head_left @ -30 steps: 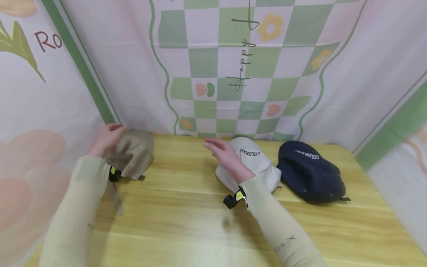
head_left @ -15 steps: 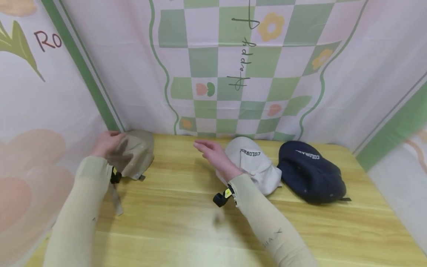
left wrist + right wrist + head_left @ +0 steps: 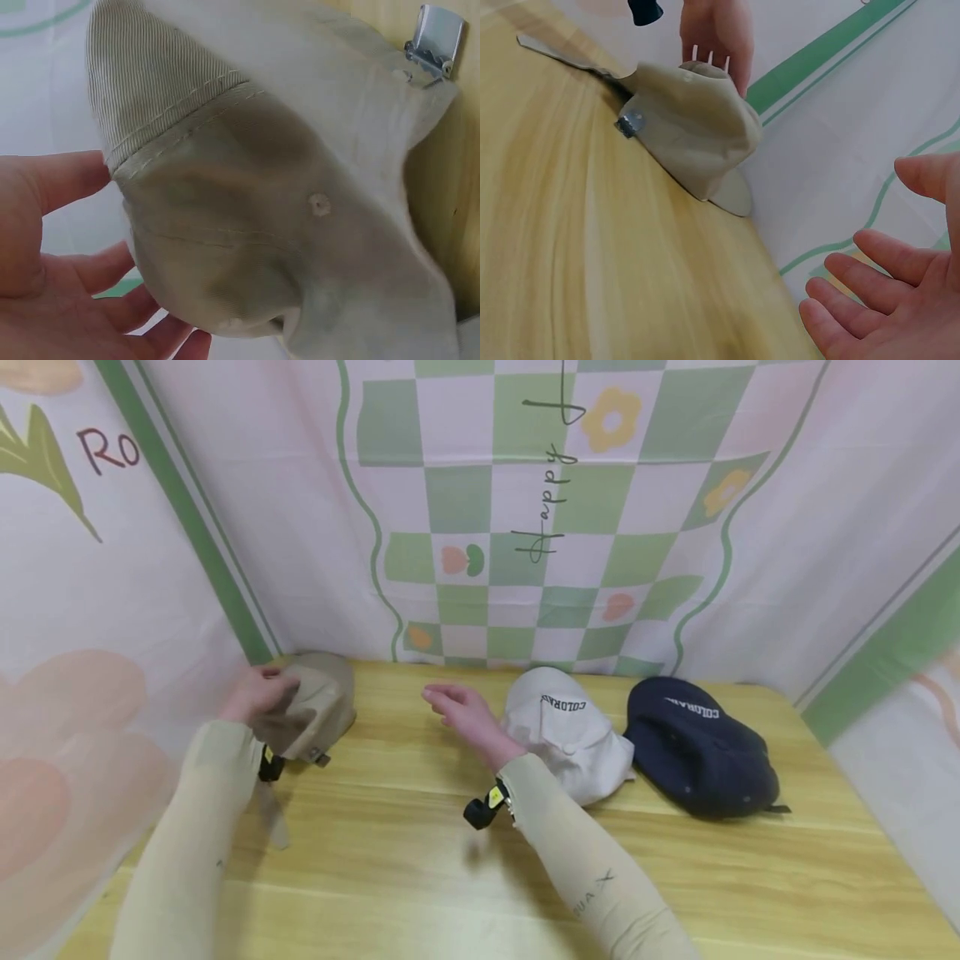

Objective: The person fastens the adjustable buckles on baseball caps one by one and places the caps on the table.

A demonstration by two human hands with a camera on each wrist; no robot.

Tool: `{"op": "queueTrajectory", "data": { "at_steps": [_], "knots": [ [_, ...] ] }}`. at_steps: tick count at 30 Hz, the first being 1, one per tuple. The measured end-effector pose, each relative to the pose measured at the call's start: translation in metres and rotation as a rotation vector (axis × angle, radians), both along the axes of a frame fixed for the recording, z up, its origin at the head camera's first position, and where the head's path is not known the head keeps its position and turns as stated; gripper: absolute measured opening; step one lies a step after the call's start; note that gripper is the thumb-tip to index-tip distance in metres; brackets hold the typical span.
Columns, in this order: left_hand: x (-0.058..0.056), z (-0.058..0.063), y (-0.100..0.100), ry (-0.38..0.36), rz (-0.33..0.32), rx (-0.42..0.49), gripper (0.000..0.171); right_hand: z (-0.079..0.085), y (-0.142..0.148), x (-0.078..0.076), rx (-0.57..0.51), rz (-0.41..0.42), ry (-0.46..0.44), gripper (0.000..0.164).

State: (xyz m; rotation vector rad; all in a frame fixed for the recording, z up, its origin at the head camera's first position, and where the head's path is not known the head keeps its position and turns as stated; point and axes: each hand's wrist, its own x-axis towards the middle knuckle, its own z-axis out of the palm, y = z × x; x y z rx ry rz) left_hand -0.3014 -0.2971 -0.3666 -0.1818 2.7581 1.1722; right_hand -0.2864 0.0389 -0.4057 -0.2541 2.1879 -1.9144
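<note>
Nearest in the scene, the wooden table offers an open stretch, and the strap of the tan cap trails onto it from the left. The buckle sits a little farther in, at the cap's near right edge. The cap's long axis seems to run from near to far, strap end near, with what looks to be the brim at the far end, low against the table. Well to the right, the navy cap and the white cap lie side by side, touching or nearly so. The right hand hangs just left of the white cap, fingers loosely extended and holding nothing; the tan cap is off to its left, with bare board between. The left hand is much the nearer: its spread, relaxed fingers and thumb meet the tan cap's left edge, so the cap lies directly to its right. Cloth closes the left and far sides tightly, so the freer room is right and near.
</note>
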Motion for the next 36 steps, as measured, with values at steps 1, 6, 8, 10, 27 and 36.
{"op": "queueTrajectory", "data": {
  "at_steps": [1, 6, 8, 10, 27, 36],
  "knots": [
    [0.001, 0.000, 0.002, 0.001, -0.012, -0.017, 0.072, -0.002, 0.000, 0.000, 0.005, 0.001, -0.008, 0.050],
    [0.006, 0.002, 0.014, 0.008, -0.070, -0.063, 0.070, -0.007, 0.001, 0.001, 0.018, 0.013, -0.063, 0.052],
    [0.008, 0.001, 0.019, 0.027, -0.090, -0.072, 0.069, -0.009, 0.000, 0.001, 0.024, 0.016, -0.074, 0.053],
    [0.010, 0.001, 0.023, 0.034, -0.115, -0.067, 0.070, -0.012, 0.000, 0.001, 0.035, 0.017, -0.080, 0.054],
    [0.020, 0.000, 0.030, -0.046, -0.160, 0.052, 0.075, -0.034, -0.008, 0.001, -0.021, -0.002, -0.162, 0.058],
    [0.023, -0.022, 0.006, -0.129, -0.059, 0.035, 0.075, -0.040, -0.011, 0.002, -0.038, 0.033, -0.175, 0.058]
  ]
}}
